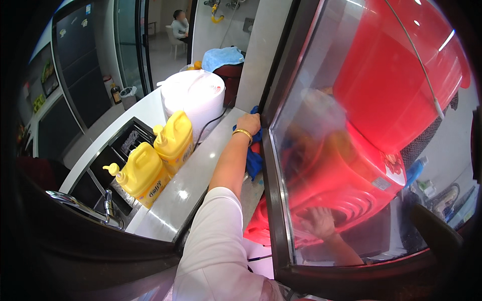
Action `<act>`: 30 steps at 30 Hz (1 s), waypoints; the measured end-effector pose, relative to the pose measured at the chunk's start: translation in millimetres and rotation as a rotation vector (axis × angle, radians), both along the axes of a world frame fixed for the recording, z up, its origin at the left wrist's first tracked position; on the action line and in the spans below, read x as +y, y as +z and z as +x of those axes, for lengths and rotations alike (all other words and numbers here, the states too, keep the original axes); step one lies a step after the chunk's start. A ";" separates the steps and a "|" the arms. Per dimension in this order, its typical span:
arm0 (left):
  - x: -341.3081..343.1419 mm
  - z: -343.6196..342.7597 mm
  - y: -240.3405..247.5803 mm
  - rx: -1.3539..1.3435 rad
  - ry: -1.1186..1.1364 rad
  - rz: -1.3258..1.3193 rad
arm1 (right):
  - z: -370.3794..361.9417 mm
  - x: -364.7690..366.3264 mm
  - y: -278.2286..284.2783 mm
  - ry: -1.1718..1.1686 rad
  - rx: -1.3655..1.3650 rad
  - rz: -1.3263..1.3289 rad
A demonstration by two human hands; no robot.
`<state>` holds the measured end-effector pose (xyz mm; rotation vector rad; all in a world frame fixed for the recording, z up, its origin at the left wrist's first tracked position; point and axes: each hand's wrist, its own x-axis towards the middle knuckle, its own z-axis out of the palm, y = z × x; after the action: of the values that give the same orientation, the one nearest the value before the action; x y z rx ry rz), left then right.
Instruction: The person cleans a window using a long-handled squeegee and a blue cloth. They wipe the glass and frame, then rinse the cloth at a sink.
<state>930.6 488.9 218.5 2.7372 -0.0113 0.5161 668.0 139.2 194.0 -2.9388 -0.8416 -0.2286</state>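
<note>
My left arm, in a white sleeve with a gold bracelet at the wrist, reaches away from me past the dark window frame [273, 190]. My left hand [248, 123] is closed on a blue cloth [254, 164] against that frame's far edge; part of the cloth hangs below the hand. Through the glass pane [306, 150] on the right, my right hand [320, 221] shows with fingers spread, lying on or close to a red plastic piece [346, 195] with curved ridges. Whether it presses on that piece I cannot tell. Reflections blur part of the glass.
Two yellow pump jugs [143, 175] stand by a dark sink with a chrome faucet [83, 203] at left. Beyond them sits a white round container [193, 95]. Behind the glass is a large red bucket [396, 75] with a wire handle. A person [179, 26] sits far back.
</note>
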 end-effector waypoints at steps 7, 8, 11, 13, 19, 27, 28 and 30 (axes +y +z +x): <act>12.0 -14.6 2.6 -0.286 0.133 -1.002 | -1.6 1.8 -1.4 0.067 -0.094 0.028; 22.4 -8.2 0.2 -0.384 0.016 -1.416 | 2.5 5.4 0.8 0.087 -0.123 0.026; -10.3 -27.6 78.9 -0.670 -0.174 -1.677 | -0.9 -3.3 -4.8 0.039 -0.084 0.033; -29.5 -25.2 120.0 -0.836 -0.241 -1.345 | -1.0 1.0 0.0 0.070 -0.100 0.061; -44.2 -17.3 61.4 -0.812 -0.008 -0.578 | 3.1 5.4 -5.7 0.061 -0.078 -0.013; 28.0 -17.8 14.5 0.322 -0.273 -0.213 | -0.3 6.5 2.8 0.009 -0.036 -0.028; 24.8 -24.0 9.3 0.287 -0.272 -0.203 | -1.5 6.0 8.9 -0.044 0.041 -0.054; 28.7 -58.7 0.9 0.238 -0.229 -0.181 | -2.1 9.0 4.0 -0.039 0.066 -0.056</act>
<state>872.0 517.6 219.4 2.5580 -0.2056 0.1207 665.9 148.2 197.9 -2.9986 -0.7957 -0.1106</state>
